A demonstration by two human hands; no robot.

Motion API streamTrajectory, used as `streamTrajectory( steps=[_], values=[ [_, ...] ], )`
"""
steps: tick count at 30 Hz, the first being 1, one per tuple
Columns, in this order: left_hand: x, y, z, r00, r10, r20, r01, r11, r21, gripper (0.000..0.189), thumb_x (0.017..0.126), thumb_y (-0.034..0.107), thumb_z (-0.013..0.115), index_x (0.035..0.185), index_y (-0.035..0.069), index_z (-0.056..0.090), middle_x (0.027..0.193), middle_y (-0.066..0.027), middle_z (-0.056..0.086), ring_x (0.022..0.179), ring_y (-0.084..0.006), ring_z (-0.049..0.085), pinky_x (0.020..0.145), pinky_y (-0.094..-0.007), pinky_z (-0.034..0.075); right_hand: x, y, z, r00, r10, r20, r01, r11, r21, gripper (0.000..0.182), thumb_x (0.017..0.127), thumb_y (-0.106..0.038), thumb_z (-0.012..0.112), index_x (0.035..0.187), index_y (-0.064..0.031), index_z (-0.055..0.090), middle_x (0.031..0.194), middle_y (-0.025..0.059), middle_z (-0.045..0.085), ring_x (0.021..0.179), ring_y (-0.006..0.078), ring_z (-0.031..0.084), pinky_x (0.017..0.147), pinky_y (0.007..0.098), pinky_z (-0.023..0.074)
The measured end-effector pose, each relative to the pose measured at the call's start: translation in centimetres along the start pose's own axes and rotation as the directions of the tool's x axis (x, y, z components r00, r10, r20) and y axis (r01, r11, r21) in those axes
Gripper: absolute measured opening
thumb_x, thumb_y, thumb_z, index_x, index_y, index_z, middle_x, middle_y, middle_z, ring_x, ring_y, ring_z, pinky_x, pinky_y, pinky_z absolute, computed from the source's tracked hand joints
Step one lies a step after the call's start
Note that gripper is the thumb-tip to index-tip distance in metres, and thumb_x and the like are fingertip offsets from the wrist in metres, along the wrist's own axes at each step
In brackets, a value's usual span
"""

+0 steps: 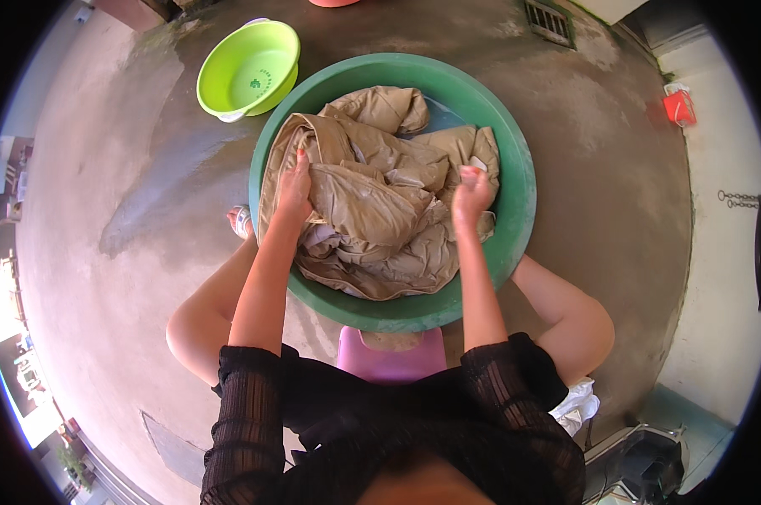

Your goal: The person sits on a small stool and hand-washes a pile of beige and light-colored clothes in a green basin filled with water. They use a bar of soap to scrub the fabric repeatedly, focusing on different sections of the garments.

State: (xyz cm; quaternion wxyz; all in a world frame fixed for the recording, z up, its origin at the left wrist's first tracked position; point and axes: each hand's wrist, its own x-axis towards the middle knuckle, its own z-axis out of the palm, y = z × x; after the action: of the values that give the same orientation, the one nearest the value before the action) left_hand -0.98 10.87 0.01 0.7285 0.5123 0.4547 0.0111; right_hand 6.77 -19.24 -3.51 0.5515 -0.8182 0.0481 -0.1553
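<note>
A wet tan padded garment (380,189), possibly a jacket, lies bunched up in a large green plastic tub (518,189) in front of me. My left hand (295,189) grips a fold of it at the left side, thumb on top of the cloth. Over the right part of the garment, my right hand (471,192) is curled with its fingers drawn in. A small white object (478,163) shows just beyond those fingers; whether I hold it is unclear. Pale lining (320,237) peeks out near my left wrist. A little bluish water (442,115) is visible at the tub's far side.
A lime-green basin (248,76) stands beyond the tub on the left. Close to my lap is a pink plastic stool (390,356). The concrete floor (159,189) has a wet patch at left. A drain grate (549,23) and a small red bucket (679,107) are farther right.
</note>
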Motion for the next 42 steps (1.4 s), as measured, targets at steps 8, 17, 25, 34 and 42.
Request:
streamTrajectory(
  steps=[8, 17, 25, 34, 42],
  values=[
    [-0.2, -0.8, -6.2, 0.888, -0.121, 0.443, 0.304, 0.879, -0.368, 0.03, 0.087, 0.023, 0.065, 0.111, 0.005, 0.058, 0.114, -0.0109, 0.06, 0.108, -0.026, 0.056, 0.101, -0.0417, 0.041, 6.8, 15.7, 2.3, 0.95, 0.309, 0.052, -0.179, 0.672, -0.719, 0.059, 0.087, -0.04, 0.052, 0.103, 0.0164, 0.05, 0.104, 0.0356, 0.056, 0.102, 0.0471, 0.055, 0.089, 0.0514, 0.0431],
    [-2.5, 0.5, -2.3, 0.666, -0.152, 0.73, 0.324, 0.941, -0.1, 0.063, 0.091, 0.04, 0.055, 0.124, -0.012, 0.046, 0.122, -0.0202, 0.055, 0.113, -0.0264, 0.054, 0.102, -0.0395, 0.04, 10.6, 21.6, 0.6, 0.803, 0.558, 0.209, -0.504, 0.824, -0.259, 0.049, 0.074, -0.029, 0.071, 0.1, 0.0082, 0.054, 0.099, 0.0196, 0.062, 0.096, 0.0328, 0.061, 0.082, 0.0415, 0.046],
    [-7.9, -1.5, 1.9, 0.657, -0.26, 0.708, 0.582, 0.772, -0.256, 0.06, 0.098, 0.048, 0.031, 0.13, -0.002, 0.046, 0.126, -0.0159, 0.054, 0.117, -0.0275, 0.052, 0.103, -0.0405, 0.039, 0.7, -3.6, -0.8, 0.854, 0.385, 0.349, -0.479, 0.844, 0.241, 0.031, 0.084, -0.028, 0.069, 0.096, -0.002, 0.058, 0.077, 0.0039, 0.06, 0.062, 0.0104, 0.057, 0.058, 0.0262, 0.0478],
    [-17.4, -4.6, 4.8, 0.805, -0.291, 0.517, 0.533, 0.738, -0.414, 0.037, 0.1, 0.036, 0.036, 0.123, 0.01, 0.049, 0.116, -0.0093, 0.057, 0.104, -0.0237, 0.057, 0.092, -0.0391, 0.047, -5.6, -13.4, 0.4, 0.682, 0.468, 0.562, -0.445, 0.875, -0.188, 0.035, 0.076, -0.029, 0.069, 0.099, -0.0058, 0.057, 0.101, 0.0178, 0.06, 0.081, 0.0369, 0.061, 0.065, 0.0453, 0.0476],
    [-20.6, -2.1, 2.4, 0.795, -0.184, 0.577, 0.453, 0.814, -0.364, 0.043, 0.102, 0.032, 0.03, 0.123, 0.0, 0.051, 0.122, -0.0128, 0.056, 0.114, -0.025, 0.054, 0.101, -0.0396, 0.04, -11.3, -12.7, -0.7, 0.942, 0.025, 0.334, -0.039, 0.999, 0.036, 0.038, 0.079, -0.032, 0.072, 0.096, -0.0012, 0.057, 0.079, 0.0189, 0.064, 0.075, 0.0385, 0.063, 0.063, 0.044, 0.0477]
  ],
)
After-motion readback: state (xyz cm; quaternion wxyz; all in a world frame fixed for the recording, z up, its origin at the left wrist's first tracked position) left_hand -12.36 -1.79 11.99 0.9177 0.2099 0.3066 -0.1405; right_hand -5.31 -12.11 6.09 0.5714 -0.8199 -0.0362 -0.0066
